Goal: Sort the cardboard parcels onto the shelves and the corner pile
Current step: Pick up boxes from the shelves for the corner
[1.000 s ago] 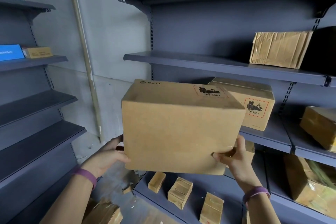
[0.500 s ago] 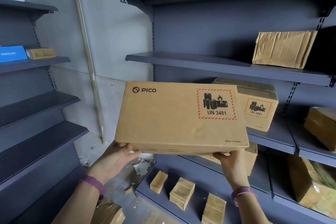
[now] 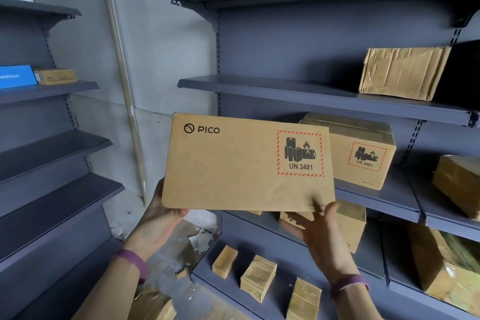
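Observation:
I hold a brown PICO cardboard box (image 3: pixel 233 163) with a red UN 3481 battery label, its printed face turned toward me. My left hand (image 3: pixel 158 223) grips its lower left corner from beneath. Under the lower right corner, my right hand (image 3: pixel 319 236) supports it with fingers on the edge. The box hangs in front of the dark grey shelf unit (image 3: pixel 311 96), level with the middle shelf. Behind it on that shelf sits a second box (image 3: pixel 363 156) with the same label.
A taped parcel (image 3: pixel 402 73) rests on the upper shelf, wrapped parcels (image 3: pixel 459 184) at right. Several small bundles (image 3: pixel 257 280) lie on the bottom shelf. A second shelf unit (image 3: pixel 52 145) stands left with a blue box (image 3: pixel 15 76). Scraps litter the corner floor (image 3: pixel 181 244).
I tilted the box so its labelled top face now faces me and raised it slightly. Both hands shifted to its lower edge.

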